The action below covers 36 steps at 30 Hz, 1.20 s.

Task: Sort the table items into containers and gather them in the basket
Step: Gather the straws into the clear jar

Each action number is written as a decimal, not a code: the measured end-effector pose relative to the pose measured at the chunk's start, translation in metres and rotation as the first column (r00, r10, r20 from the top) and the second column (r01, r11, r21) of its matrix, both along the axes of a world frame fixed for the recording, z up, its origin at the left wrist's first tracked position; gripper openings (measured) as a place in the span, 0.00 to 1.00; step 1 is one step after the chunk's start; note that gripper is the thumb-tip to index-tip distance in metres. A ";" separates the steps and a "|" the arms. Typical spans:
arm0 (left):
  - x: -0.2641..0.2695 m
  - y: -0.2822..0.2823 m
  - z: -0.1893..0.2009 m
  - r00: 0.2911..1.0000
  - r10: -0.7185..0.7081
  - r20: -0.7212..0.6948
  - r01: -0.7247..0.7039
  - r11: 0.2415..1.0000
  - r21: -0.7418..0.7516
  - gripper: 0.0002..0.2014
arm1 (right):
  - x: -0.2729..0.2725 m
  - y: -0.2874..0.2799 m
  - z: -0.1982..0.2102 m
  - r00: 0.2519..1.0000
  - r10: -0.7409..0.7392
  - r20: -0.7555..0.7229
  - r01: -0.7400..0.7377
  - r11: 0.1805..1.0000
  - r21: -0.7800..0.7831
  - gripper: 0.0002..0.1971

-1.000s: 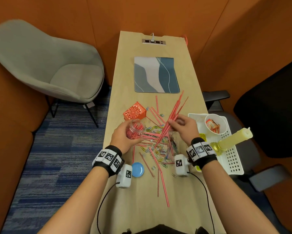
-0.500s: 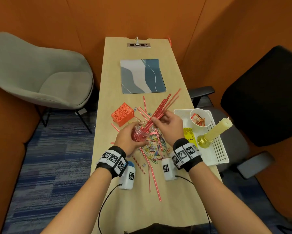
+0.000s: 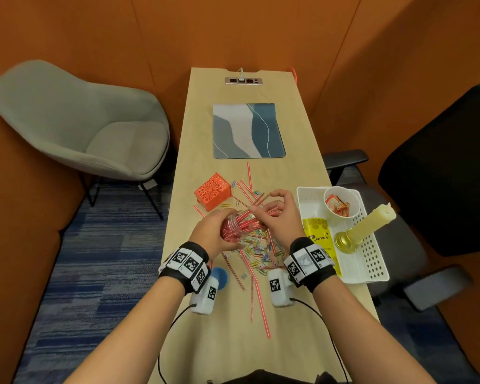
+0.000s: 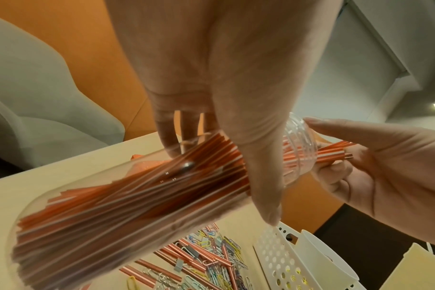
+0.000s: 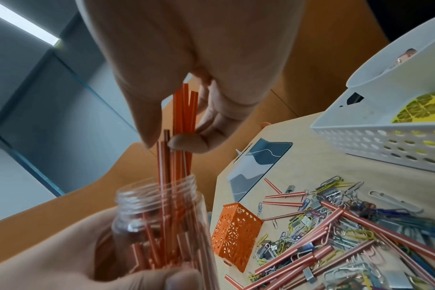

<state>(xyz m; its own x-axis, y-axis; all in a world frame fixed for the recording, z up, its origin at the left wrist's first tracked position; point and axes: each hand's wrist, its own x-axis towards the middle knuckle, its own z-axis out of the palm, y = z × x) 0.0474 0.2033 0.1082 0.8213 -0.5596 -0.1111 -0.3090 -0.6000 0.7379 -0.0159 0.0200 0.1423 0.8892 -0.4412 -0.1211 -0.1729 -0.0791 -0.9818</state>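
Several straws (image 5: 180,125) pinched by right hand (image 3: 281,217), long axis aligned into jar (image 4: 142,196) mouth (tilted rightward); left hand (image 3: 213,235) grasps jar.

Your head camera looks steeply down the table (image 3: 233,342) from above, while both wrist cameras look up close past your palms, sharing the jar (image 4: 127,206) of straws (image 5: 179,125).

Only legible text: script word, apparently "Corrie", on the yellow packet (image 3: 317,234) in the white basket (image 3: 371,261), right of frame centre; wristband markers carry patterns, no readable characters.
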 end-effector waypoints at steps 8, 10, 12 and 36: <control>0.002 -0.006 -0.004 1.000 -0.018 0.020 0.016 0.996 0.086 0.46 | 0.006 0.005 -0.007 1.000 0.001 -0.026 -0.005 0.990 -0.141 0.15; 0.003 -0.008 -0.004 0.999 -0.001 0.032 -0.003 0.995 0.097 0.45 | 0.003 0.012 -0.014 1.000 -0.025 0.010 0.027 0.984 -0.175 0.16; 0.005 -0.010 -0.006 0.999 0.006 0.042 -0.010 0.995 0.095 0.46 | 0.002 0.018 -0.020 0.999 -0.036 0.023 0.040 0.986 -0.164 0.15; 0.089 -0.012 -0.007 0.984 0.169 0.055 -0.166 0.985 -0.056 0.44 | 0.123 0.007 -0.001 0.990 0.054 0.126 -0.017 0.960 -0.280 0.19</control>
<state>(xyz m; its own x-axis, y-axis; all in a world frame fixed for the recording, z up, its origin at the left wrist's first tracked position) 0.1361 0.1914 0.1015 0.9082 -0.4170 -0.0347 -0.2510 -0.6092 0.7522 0.1070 0.0271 0.1410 0.9047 -0.4086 0.1206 -0.0359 -0.3551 -0.9341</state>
